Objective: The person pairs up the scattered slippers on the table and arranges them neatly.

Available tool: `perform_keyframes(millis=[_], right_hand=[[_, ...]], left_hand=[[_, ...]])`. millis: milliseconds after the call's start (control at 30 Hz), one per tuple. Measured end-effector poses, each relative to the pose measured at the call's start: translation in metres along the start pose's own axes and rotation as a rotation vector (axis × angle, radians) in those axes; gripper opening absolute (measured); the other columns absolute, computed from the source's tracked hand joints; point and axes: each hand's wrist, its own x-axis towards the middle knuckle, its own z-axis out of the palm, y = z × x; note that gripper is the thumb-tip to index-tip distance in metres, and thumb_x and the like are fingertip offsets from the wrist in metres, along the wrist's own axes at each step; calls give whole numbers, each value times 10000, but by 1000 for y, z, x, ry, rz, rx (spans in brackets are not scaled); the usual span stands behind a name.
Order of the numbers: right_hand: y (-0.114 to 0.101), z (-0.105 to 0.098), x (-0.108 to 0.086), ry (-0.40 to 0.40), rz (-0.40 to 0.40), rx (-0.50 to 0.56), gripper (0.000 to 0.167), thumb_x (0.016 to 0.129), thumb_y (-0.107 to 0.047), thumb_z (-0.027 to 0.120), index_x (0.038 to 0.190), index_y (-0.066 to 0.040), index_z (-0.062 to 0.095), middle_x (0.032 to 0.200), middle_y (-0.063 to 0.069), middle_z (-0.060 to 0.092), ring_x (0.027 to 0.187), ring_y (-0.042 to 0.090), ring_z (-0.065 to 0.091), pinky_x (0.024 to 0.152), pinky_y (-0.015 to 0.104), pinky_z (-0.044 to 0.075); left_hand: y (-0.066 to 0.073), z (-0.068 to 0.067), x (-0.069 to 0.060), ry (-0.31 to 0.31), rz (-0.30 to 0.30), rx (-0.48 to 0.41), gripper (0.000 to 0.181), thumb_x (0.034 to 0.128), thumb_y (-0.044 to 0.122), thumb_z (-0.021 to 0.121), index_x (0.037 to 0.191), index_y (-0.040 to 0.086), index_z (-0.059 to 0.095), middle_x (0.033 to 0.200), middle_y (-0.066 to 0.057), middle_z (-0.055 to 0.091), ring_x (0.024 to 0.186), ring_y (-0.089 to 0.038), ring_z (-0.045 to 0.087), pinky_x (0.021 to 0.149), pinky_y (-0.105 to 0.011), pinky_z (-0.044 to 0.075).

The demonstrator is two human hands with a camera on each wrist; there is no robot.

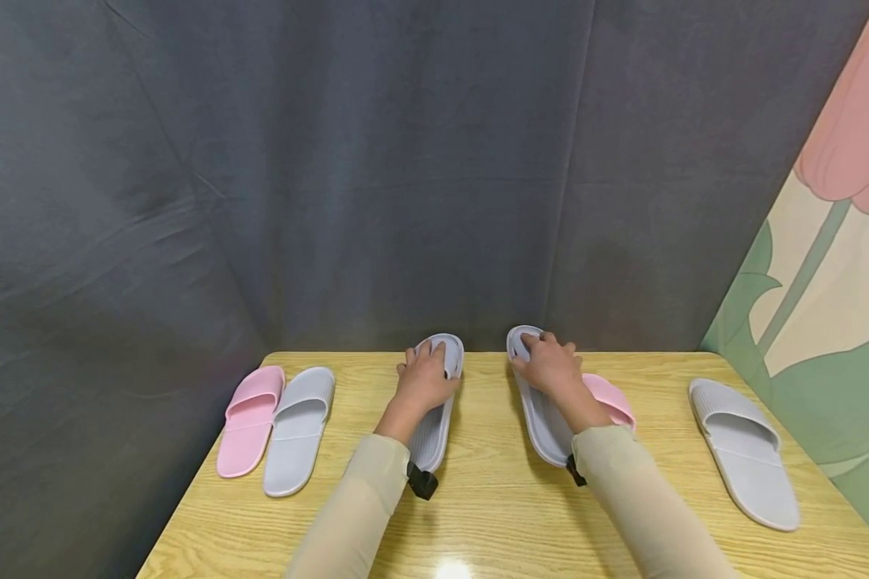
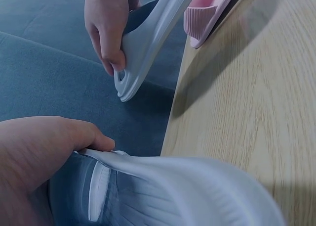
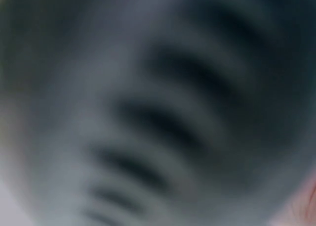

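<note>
The left hand's (image 1: pixel 426 376) fingers are clamped on the far end of a grey slipper (image 1: pixel 433 438), with the thumb pressed on the rim in the left wrist view. By the right hand (image 1: pixel 553 366) a second grey slipper (image 1: pixel 541 420) is pinched near its far end between thumb and fingers. Both are held side by side, well apart, over the far edge of the bench (image 1: pixel 488 498), their far ends reaching past it. The second slipper is seen raised and tilted, a shadow being cast on the wood; whether the first is touching the bench cannot be told. In the right wrist view only a blurred, dark-striped grey surface is shown. A black fitting (image 1: pixel 424 482) is seen by the left wrist, and both forearms are covered by pale sleeves (image 1: pixel 355 503). A pink slipper (image 1: pixel 608 392) is partly hidden by the right forearm. Farther left, another pink slipper (image 1: pixel 249 422) is laid just beside a grey one (image 1: pixel 300 434); at the far right a lone grey slipper (image 1: pixel 746 458) is set. The bench is backed by dark cloth (image 1: pixel 420 177), and at the right a wall (image 1: pixel 825 322) is painted with a pink flower and green leaves.
</note>
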Motion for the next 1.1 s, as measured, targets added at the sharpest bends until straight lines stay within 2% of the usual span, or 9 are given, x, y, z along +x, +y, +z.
perform_keyframes(millis=[1100], right_hand=[[-10,8,3,17,1,1,631,916,-376,574,1492,-128,503,1473,260,454,1197,604,443,930,679,380]], left_hand=[[13,5,0,10,-3,-21,728,955,374,643,1563,72,382,1611,-203,317,1455,-461,259,1077,-650,312]])
